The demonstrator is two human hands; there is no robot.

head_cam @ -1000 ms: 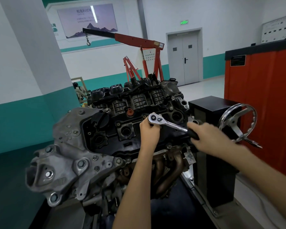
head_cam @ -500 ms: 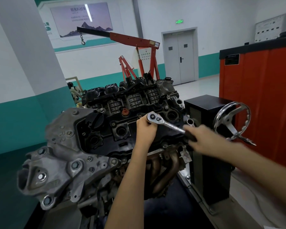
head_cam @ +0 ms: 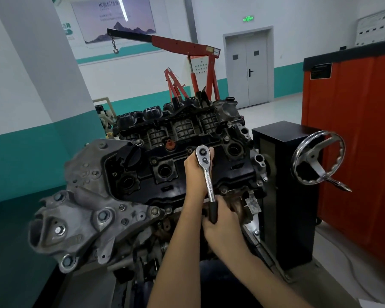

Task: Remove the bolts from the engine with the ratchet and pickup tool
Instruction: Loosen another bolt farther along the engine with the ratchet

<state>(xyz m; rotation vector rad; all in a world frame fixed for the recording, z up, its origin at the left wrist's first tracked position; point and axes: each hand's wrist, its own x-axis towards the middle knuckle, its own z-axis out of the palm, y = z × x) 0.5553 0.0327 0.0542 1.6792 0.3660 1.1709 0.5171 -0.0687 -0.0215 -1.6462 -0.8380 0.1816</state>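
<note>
An engine [head_cam: 142, 178] with a black valve cover stands on a stand in front of me. A chrome ratchet [head_cam: 206, 170] sits with its head on the cover's upper middle, its handle pointing down toward me. My left hand [head_cam: 195, 172] grips the ratchet's head from below and behind, hiding the socket and bolt. My right hand [head_cam: 220, 221] grips the black handle end near the exhaust manifold. Several bolts [head_cam: 103, 215] show on the grey front bracket. No pickup tool is in view.
A black stand box [head_cam: 285, 174] with a chrome handwheel [head_cam: 318, 158] stands right of the engine. Behind it is an orange cabinet [head_cam: 360, 134]. A red engine crane [head_cam: 187, 54] stands at the back, with a grey pillar [head_cam: 42, 63] at left.
My right hand has swung the ratchet handle from pointing right to pointing down toward me. My left hand stayed on the ratchet head. The camera moved closer.
</note>
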